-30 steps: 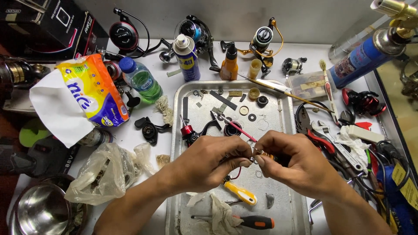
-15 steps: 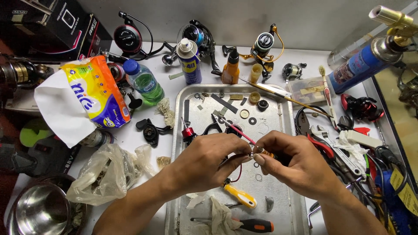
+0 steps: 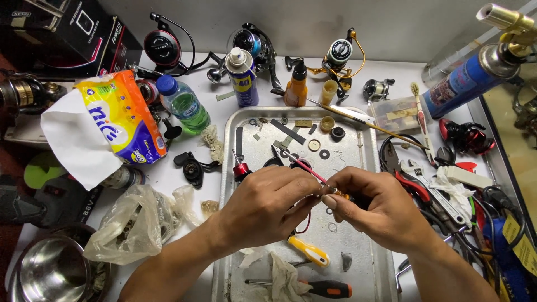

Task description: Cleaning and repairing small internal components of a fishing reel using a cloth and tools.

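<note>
We hold our left hand (image 3: pixel 268 204) and right hand (image 3: pixel 375 210) together over the middle of the metal tray (image 3: pixel 366 168), fingertips meeting. The left fingers pinch a thin pink-handled tool (image 3: pixel 305 168) that slants up toward the tray's far left; the right fingers close narrowly on a small brass-coloured part (image 3: pixel 340 194) at the tool's tip. The part sits between both hands, just above the tray floor.

Open room is scarce. The tray's raised rim bounds us on all sides, and the barest stretch lies in its far right half and near right corner. Left of the tray, only a narrow strip of white tabletop shows.

A yellow tissue pack (image 3: pixel 120 120) with blue lettering lies tilted at far left, white paper spilling under it. A blue spray can (image 3: pixel 242 78) with a white cap stands just beyond the tray's far edge, an orange bottle (image 3: pixel 295 86) with a black nozzle beside it. A larger blue gas canister (image 3: pixel 467 84) leans at far right. A green water bottle (image 3: pixel 187 109) lies near the tissue pack.

In the tray we see washers, black strips, a yellow-handled tool (image 3: pixel 307 253), an orange-and-black screwdriver (image 3: pixel 319 288) and crumpled tissue. A clear plastic bag (image 3: pixel 134 223) lies at near left, its contents unclear, beside a steel bowl (image 3: pixel 47 271).
</note>
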